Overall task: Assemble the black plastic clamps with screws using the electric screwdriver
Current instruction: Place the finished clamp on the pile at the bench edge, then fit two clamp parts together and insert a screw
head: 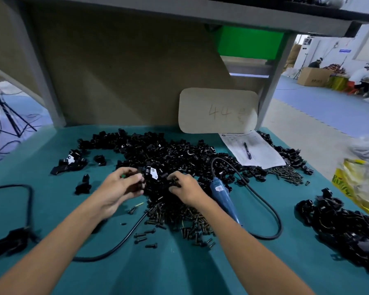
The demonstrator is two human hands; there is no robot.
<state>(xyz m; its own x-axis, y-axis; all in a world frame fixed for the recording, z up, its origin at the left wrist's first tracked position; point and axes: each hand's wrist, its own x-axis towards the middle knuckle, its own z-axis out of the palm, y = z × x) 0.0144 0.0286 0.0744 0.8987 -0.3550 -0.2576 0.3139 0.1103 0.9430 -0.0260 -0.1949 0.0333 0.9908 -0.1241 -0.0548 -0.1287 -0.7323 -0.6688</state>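
At the near edge of the pile of black clamps (168,154), the left hand (119,186) curls round a clamp piece (136,185) and the right hand (186,188) pinches a second piece (175,181). The blue electric screwdriver (222,194) lies on the table (51,209) just right of the pile.

One wide-angle camera, worn on the person's head, looks forward and down from close above the green table (179,273), with the hall floor (328,107) showing far right.

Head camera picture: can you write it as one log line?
left hand: grips clamp part | right hand: fingers in clamp pile | electric screwdriver: lies unheld
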